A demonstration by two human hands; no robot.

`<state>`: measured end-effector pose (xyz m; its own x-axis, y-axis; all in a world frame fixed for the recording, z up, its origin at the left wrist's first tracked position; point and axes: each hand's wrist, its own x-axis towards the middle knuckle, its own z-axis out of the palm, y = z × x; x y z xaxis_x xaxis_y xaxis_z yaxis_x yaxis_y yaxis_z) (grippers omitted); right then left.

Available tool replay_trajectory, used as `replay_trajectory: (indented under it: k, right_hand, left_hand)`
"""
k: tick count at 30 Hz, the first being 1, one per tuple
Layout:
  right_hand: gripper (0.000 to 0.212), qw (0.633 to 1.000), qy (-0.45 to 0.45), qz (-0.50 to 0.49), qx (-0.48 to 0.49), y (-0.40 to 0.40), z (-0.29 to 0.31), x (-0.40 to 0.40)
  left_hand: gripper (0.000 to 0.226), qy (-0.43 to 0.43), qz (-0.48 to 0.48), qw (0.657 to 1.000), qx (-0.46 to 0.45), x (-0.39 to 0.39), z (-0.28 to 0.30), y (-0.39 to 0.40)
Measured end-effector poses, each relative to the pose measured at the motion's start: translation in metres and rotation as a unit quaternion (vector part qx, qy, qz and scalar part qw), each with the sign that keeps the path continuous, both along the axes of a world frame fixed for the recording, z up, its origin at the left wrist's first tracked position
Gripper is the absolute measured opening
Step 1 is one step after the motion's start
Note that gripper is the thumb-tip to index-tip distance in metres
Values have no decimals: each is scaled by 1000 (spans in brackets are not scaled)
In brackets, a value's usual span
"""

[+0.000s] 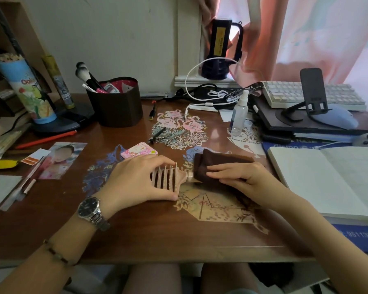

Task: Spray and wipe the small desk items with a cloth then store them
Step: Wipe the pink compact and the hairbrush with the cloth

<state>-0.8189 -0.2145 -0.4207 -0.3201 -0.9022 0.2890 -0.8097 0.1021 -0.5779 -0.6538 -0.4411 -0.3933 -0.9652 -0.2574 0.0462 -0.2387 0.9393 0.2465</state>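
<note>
A cluttered brown desk [57,225] carries the work: the left hand [136,179] holds the pink vented hairbrush [165,179], fingers curled round its head, while the right hand [240,177] presses the brown cloth [212,166] round its handle, fingers pinching the cloth. Wiping appears under way; storing likely follows, and the spray bottle [239,112] stands beyond the right fingers.

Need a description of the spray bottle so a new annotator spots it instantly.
Start at the white keyboard on the desk's far right. Just left of it, the spray bottle stands upright beside the stacked dark notebooks. It is the only clear plastic container there, topped with a white nozzle.
</note>
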Motion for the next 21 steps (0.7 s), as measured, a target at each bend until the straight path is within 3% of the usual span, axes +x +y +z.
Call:
replay_trajectory:
  k: [10,21]
  right_hand:
    - [27,999,-37,2,-4,3,0,-9]
    - [28,999,11,32,-21,-31,2,9]
  left_hand:
    - [83,5,-3,1000,-2,-2,-4,-2]
    - [78,5,-8,1000,13,-4,-2,-2]
